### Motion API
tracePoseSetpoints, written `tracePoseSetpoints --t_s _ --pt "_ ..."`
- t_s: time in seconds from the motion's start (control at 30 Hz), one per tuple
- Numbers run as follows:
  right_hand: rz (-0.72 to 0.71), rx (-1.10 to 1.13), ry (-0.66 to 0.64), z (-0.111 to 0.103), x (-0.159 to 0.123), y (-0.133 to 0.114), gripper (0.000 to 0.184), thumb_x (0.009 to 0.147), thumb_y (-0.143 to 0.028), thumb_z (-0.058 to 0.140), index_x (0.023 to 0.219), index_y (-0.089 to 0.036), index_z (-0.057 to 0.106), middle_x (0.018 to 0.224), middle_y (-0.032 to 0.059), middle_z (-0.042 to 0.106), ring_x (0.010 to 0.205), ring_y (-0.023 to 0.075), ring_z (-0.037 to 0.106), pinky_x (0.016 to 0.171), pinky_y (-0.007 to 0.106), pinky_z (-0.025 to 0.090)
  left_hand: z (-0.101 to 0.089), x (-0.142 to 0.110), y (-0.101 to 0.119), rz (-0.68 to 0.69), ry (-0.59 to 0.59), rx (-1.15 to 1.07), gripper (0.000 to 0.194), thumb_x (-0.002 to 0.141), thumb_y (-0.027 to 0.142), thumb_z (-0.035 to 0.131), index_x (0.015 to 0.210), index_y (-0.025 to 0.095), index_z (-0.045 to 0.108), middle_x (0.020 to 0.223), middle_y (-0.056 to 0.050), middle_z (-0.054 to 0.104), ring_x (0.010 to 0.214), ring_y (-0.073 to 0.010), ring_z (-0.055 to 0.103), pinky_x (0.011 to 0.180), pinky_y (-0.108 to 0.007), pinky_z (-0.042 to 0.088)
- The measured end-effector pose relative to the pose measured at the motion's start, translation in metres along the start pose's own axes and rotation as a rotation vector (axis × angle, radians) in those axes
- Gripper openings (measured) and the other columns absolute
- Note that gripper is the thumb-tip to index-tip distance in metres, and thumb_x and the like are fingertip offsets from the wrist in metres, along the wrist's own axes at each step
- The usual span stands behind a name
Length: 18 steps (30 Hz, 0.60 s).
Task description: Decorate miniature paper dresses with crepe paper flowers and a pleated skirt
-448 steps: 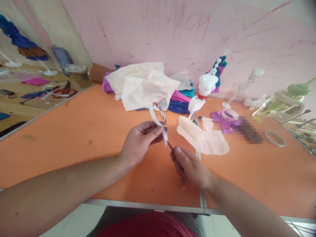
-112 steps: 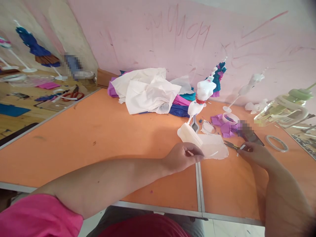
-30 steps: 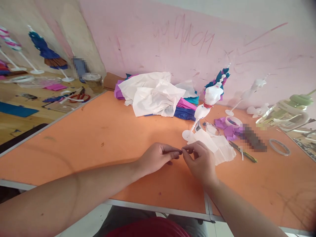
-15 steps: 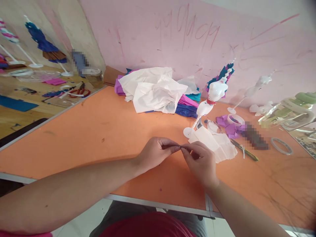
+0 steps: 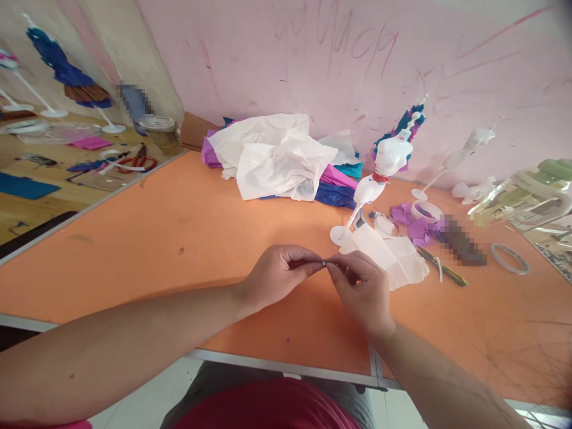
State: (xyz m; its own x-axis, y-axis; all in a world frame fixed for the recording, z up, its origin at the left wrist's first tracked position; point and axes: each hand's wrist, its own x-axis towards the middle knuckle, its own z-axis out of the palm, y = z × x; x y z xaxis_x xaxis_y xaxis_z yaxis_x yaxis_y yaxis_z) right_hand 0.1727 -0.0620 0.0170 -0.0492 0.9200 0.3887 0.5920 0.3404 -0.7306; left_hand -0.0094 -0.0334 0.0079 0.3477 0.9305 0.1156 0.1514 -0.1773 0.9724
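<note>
My left hand (image 5: 277,273) and my right hand (image 5: 363,286) meet over the orange table (image 5: 156,238), each closed in a pinch of thumb and forefinger. A tiny pale speck of something (image 5: 324,263) shows between the touching fingertips; it is too small to name. Just beyond my right hand lie cut white paper pieces (image 5: 404,262), one pleated at its edge. Behind them a small white mannequin (image 5: 392,158) with a red band at its waist leans on its stand.
Crumpled white paper (image 5: 277,161) covers coloured sheets near the wall. To the right lie a yellow cutter (image 5: 447,271), a clear tape ring (image 5: 510,258) and purple scraps (image 5: 420,231). Orange-handled pliers (image 5: 136,162) and dressed mannequins, one in blue (image 5: 71,68), occupy the wooden table at left.
The view has shifted slightly. My hands stay pinched together at nearly the same spot, and the pale speck between the fingertips shows a little more.
</note>
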Motion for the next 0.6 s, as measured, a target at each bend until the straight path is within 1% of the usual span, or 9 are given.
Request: tracePoseSetpoints --t_s 0.17,0.37,0.5,0.6 --pt "-0.043 0.006 0.000 0.0024 -0.0020 0.0025 0.011 0.086 -0.022 0.063 0.087 -0.021 0.074 0.075 0.0005 0.066 0.053 0.0082 0.049 0.051 0.023 0.043 0.0005 0.0007 -0.0014 -0.038 0.005 -0.039 0.024 0.083 0.042 0.071 0.091 0.020 0.078 0.091 -0.003 0.077 0.087 -0.0191 0.070 0.080 -0.026 0.055" --pt "-0.132 -0.059 0.001 0.0033 -0.0036 0.0071 0.013 0.088 -0.024 0.064 0.089 -0.021 0.077 0.078 0.0019 0.069 0.054 0.0089 0.052 0.053 0.025 0.045 -0.0029 0.0018 -0.0037 -0.145 -0.021 -0.089 0.030 0.079 0.047 0.073 0.088 0.019 0.077 0.089 -0.005 0.076 0.089 -0.0218 0.070 0.083 -0.031 0.055" --pt "-0.178 -0.080 0.009 0.0025 -0.0053 0.0078 0.014 0.088 -0.024 0.064 0.088 -0.022 0.078 0.075 0.0024 0.069 0.055 0.0102 0.056 0.053 0.025 0.046 -0.0043 0.0016 -0.0027 -0.156 -0.044 -0.070 0.031 0.079 0.048 0.073 0.087 0.019 0.077 0.091 -0.006 0.076 0.091 -0.0232 0.070 0.084 -0.033 0.054" --pt "-0.182 -0.102 0.009 0.0028 -0.0064 0.0091 0.015 0.088 -0.023 0.063 0.089 -0.022 0.078 0.076 0.0032 0.070 0.056 0.0110 0.058 0.054 0.025 0.046 -0.0043 0.0018 -0.0029 -0.155 -0.054 -0.064 0.029 0.080 0.046 0.072 0.088 0.019 0.078 0.094 -0.006 0.077 0.093 -0.0242 0.070 0.084 -0.034 0.054"
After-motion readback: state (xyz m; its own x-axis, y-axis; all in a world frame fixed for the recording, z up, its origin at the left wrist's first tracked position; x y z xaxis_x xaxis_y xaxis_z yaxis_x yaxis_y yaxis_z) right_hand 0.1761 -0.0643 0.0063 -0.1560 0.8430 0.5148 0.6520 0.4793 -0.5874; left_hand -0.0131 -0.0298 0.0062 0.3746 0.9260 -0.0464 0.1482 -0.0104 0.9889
